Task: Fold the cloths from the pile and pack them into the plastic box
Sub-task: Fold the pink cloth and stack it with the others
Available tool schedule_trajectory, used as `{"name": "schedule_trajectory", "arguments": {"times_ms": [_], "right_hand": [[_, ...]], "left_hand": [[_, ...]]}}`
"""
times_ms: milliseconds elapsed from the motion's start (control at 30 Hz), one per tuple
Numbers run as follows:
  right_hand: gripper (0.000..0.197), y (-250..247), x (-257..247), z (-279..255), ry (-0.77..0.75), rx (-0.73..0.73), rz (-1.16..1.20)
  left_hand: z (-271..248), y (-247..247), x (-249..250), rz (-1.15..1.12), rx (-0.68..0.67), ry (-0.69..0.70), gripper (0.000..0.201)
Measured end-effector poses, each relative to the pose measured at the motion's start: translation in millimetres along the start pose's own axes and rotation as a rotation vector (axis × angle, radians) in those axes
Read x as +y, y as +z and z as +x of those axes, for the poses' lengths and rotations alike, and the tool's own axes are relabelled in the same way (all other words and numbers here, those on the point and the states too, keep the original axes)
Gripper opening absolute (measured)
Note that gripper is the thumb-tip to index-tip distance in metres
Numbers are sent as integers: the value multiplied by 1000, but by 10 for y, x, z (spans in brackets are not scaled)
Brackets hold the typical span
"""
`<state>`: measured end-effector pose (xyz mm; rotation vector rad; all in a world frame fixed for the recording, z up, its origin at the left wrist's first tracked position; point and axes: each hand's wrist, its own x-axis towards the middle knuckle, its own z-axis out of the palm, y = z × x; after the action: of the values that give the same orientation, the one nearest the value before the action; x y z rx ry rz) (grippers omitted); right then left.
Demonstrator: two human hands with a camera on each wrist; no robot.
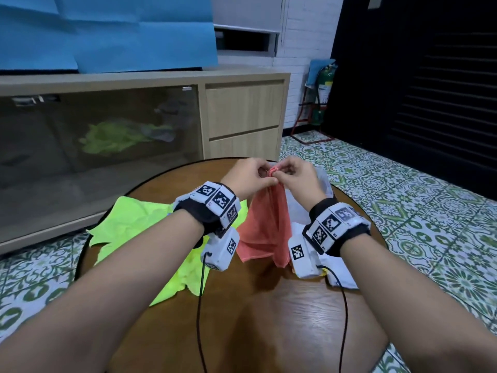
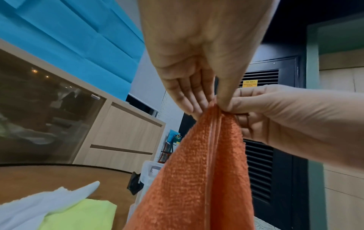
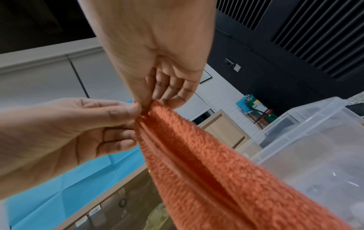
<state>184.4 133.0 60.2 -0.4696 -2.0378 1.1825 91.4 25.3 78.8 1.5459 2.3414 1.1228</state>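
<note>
An orange cloth [image 1: 265, 227] hangs bunched above the round wooden table [image 1: 269, 319], held up at its top edge. My left hand [image 1: 254, 175] and my right hand [image 1: 291, 173] meet there, each pinching the cloth's top between thumb and fingers. The left wrist view shows the orange cloth [image 2: 199, 179] dropping from my left hand [image 2: 208, 101]; the right wrist view shows the same cloth [image 3: 226, 171] under my right hand [image 3: 155, 99]. A yellow-green cloth [image 1: 139, 227] lies spread at the table's left. A clear plastic box [image 3: 315, 147] stands right of the cloth, mostly hidden in the head view.
White cloth [image 1: 338, 265] lies under my right wrist at the table's right. A wooden cabinet [image 1: 242, 114] with a glass front stands beyond the table. Patterned floor tiles [image 1: 403, 197] surround the table. A green cylinder [image 1: 324, 95] in a red stand is by the far wall.
</note>
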Motion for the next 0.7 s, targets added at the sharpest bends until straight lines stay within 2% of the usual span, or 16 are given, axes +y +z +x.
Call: {"name": "schedule_trajectory", "arguments": {"times_ms": [67, 167, 267, 367, 500, 700], "right_hand": [[29, -22, -21, -6, 6, 1, 0], [28, -13, -1, -33, 38, -50, -61], [11, 52, 147, -88, 69, -100, -284], [16, 62, 305, -198, 164, -117, -373], [15, -12, 464, -415, 240, -132, -392], [20, -213, 479, -479, 172, -129, -330]], "left_hand": [[-1, -17, 32, 50, 53, 6, 20], [-24, -77, 123, 166, 178, 12, 20], [-12, -198, 197, 115, 297, -24, 21], [0, -343, 177, 99, 391, -66, 22], [-40, -552, -83, 65, 492, -196, 23], [-295, -796, -604, 94, 569, -401, 25]]}}
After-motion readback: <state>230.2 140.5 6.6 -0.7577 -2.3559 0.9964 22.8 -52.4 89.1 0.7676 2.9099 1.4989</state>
